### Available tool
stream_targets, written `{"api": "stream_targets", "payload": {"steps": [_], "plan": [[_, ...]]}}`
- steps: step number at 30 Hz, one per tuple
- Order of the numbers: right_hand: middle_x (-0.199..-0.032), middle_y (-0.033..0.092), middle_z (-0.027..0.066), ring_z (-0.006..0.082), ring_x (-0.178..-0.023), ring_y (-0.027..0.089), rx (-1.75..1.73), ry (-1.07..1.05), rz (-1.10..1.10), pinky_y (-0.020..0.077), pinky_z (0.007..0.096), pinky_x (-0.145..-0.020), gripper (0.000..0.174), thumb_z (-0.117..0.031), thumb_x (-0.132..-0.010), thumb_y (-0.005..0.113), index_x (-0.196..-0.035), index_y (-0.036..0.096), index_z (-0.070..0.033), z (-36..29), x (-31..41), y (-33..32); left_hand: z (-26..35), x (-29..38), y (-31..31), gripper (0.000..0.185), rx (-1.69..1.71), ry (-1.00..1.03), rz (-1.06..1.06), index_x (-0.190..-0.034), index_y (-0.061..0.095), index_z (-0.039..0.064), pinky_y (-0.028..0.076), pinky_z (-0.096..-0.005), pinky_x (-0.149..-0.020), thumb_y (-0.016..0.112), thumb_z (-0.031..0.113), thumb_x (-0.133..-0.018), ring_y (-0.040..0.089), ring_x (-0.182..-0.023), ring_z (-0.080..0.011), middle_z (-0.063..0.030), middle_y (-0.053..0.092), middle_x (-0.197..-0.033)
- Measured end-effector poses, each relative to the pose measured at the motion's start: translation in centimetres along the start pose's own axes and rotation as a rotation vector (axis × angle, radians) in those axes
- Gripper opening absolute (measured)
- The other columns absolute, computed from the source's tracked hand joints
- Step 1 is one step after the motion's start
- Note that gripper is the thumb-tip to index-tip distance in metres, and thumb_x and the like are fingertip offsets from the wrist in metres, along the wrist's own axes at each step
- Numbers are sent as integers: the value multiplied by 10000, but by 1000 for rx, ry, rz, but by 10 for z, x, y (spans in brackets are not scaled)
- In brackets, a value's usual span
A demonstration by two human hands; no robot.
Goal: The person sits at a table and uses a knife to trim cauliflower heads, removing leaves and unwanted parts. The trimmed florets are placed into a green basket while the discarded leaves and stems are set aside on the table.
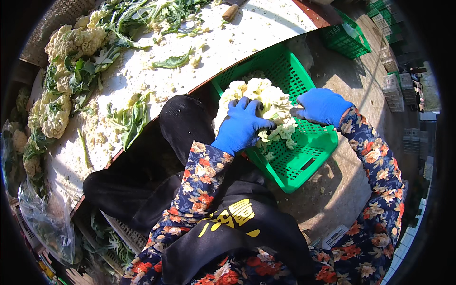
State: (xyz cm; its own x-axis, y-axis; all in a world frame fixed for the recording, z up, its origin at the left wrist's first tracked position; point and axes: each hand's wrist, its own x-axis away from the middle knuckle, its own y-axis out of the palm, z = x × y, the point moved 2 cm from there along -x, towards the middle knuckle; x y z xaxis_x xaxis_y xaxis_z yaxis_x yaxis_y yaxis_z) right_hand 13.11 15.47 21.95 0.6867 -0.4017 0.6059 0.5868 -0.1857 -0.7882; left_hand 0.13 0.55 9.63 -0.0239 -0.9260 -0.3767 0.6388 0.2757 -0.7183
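My left hand (239,124), in a blue glove with dark fingertips, lies spread over a large cauliflower head (263,94), thumb and fingers pressed on its left side. The cauliflower sits above a green plastic crate (297,171) with perforated walls. My right hand (319,107), gloved alike, is at the cauliflower's right side over the crate's rim. Its fingers are curled and partly hidden, so whether they hold anything cannot be told. More florets lie lower in the crate beneath the cauliflower.
A white table (213,57) curves along the left, strewn with crumbs and cauliflower leaves (172,62). Cauliflower heads (55,114) are piled at its far left. A wooden handle (230,13) lies at the top. Another green crate (347,39) stands on the floor; a clear plastic bag (50,224) hangs lower left.
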Motion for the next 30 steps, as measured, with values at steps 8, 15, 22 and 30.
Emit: {"api": "stream_targets", "payload": {"steps": [8, 15, 22, 30], "plan": [[-671, 589, 110, 206, -552, 579, -641, 276, -158, 473, 339, -504, 495, -526, -877, 546, -807, 566, -37, 6, 6, 20, -3, 1, -5, 483, 17, -37, 12, -933, 688, 373, 358, -456, -910, 790, 177, -503, 469, -1053, -296, -57, 517, -1067], [-622, 487, -6, 57, -444, 407, -1409, 484, 39, 310, 211, -384, 393, -469, -911, 551, -903, 545, -76, -13, 54, 57, -6, 0, -5, 475, 41, -90, 32, -930, 696, 367, 375, -456, -890, 801, 198, -499, 481, -1039, -289, -44, 527, -1050], [-716, 622, 178, 256, -565, 630, -779, 332, 545, 472, 351, -491, 258, -168, -898, 570, -1084, 546, 10, -58, 67, 117, -3, -1, -9, 453, 95, -145, -2, -928, 707, 373, 377, -465, -894, 792, 178, -528, 485, -1036, -286, -36, 537, -1065], [-749, 619, 195, 387, -710, 598, -401, 280, 383, 476, 455, -640, 308, -314, -876, 593, -1028, 570, -47, -43, 58, 59, -4, 0, -10, 443, 32, -71, -4, -949, 715, 367, 372, -423, -877, 757, 144, -568, 476, -1012, -272, -29, 540, -1077]]}}
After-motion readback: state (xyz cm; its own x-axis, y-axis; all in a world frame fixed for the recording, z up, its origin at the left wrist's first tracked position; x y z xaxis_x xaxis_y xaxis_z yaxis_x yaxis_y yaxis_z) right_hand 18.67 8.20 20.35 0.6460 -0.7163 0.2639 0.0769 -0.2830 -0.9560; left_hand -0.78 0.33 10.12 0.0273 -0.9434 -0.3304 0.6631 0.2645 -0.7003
